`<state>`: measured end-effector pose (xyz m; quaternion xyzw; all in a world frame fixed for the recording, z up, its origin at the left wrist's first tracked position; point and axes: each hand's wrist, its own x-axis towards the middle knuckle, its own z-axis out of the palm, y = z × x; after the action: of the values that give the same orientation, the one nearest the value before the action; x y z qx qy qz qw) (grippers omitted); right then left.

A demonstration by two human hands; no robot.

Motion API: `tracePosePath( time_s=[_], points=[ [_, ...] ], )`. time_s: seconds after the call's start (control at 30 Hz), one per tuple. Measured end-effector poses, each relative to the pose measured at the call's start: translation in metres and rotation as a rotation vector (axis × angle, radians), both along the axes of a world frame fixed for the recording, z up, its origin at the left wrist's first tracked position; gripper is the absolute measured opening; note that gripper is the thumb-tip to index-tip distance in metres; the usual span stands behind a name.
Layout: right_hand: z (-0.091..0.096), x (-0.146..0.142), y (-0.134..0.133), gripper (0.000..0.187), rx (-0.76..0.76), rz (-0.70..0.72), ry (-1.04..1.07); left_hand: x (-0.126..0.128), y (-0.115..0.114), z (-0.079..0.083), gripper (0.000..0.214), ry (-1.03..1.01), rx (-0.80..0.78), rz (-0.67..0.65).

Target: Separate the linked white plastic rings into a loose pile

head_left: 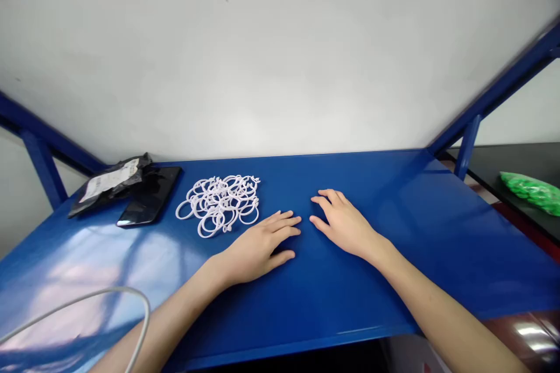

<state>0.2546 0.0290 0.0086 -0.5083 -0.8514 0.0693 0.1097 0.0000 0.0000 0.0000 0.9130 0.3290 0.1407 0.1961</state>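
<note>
- The left hand lies palm down on the blue surface, fingers stretched out and slightly spread, gripping nothing.
- The right hand also rests flat and palm down, fingers loosely extended and pointing toward the left hand, with nothing in its hold.
- The fingertips of the two hands are near each other, with a narrow strip of blue showing between them.
- A pile of white plastic rings lies on the surface just beyond and to the left of the left hand. The rings overlap in a loose, flat heap, and some have small tabs on their edges.
- The left hand's fingertips are just beside the nearest rings; whether they touch cannot be told. The right hand is well apart from the pile.
- To the left of the rings a black phone lies flat, screen up, its glass catching the light.
- A crumpled black packet with a white label lies against the phone's far left side and partly overlaps it.
- A white cable curves over the near left part of the surface, beside the left forearm.
- Blue frame struts rise at an angle on the left and the right, in front of a plain white wall.
- Beyond the right strut a green bag lies on a dark counter, well away from both hands.
</note>
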Motion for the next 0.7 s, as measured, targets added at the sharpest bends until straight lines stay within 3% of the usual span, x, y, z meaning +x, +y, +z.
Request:
tracePosePath(
  time_s=[0.7],
  points=[
    [-0.0025,0.0011,-0.0006,0.045,-0.01,0.0,0.007,-0.0005,-0.0001,-0.0017,0.039,-0.034,0.018,-0.002]
  ],
)
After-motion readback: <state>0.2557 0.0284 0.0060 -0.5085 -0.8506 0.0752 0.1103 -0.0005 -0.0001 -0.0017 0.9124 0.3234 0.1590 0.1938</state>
